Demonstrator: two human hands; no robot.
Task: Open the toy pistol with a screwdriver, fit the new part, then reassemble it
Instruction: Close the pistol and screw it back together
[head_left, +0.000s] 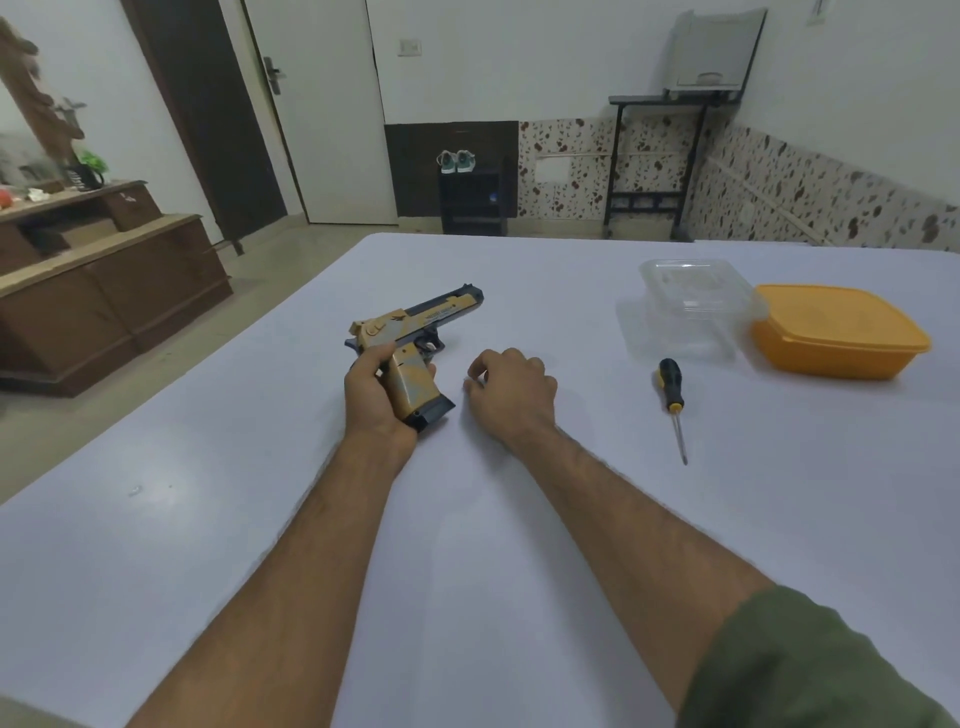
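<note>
A tan and dark-blue toy pistol (415, 327) lies on its side on the white table (260, 519), barrel pointing away to the right. My left hand (376, 395) is wrapped around its grip. My right hand (511, 389) rests on the table just right of the grip, fingers curled; the fingertips pinch together, and I cannot tell whether something tiny is between them. A screwdriver (672, 395) with a black and yellow handle lies further right, tip toward me.
A clear plastic container (691, 306) stands behind the screwdriver, with an orange lidded box (836, 332) to its right. The table's left edge runs diagonally; beyond it are the floor, a brown cabinet (104, 291) and a door.
</note>
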